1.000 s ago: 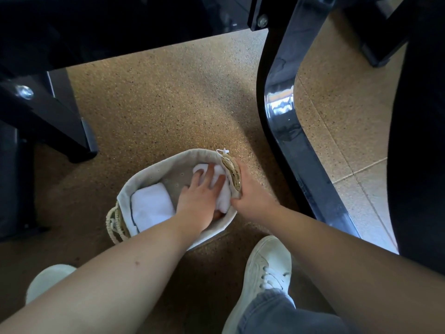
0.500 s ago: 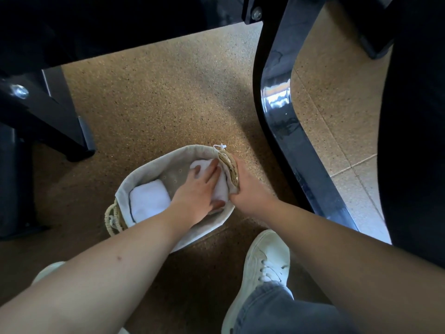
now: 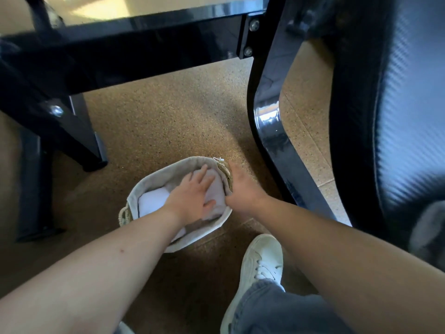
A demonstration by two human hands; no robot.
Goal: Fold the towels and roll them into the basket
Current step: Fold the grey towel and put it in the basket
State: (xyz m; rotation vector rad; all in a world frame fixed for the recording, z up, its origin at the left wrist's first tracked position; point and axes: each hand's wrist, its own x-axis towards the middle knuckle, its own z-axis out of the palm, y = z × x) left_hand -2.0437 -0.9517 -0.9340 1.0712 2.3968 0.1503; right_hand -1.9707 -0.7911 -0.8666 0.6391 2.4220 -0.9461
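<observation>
Where the oval basket (image 3: 168,164) sits on the speckled floor (image 3: 168,112), its pale cloth lining holds two white rolled towels: one (image 3: 150,201) at its left end, one (image 3: 216,186) at its right. Left hand (image 3: 192,196) lies flat, fingers released, on the right towel. Right hand (image 3: 243,186) rests against the woven rope handle (image 3: 225,171); whether it is grasping, cannot tell.

Basket (image 3: 154,173) on floor (image 3: 168,116) | left towel (image 3: 151,201) beside right towel (image 3: 218,186), both inside | left hand (image 3: 192,197) on right towel | shoe (image 3: 262,259) before basket
</observation>
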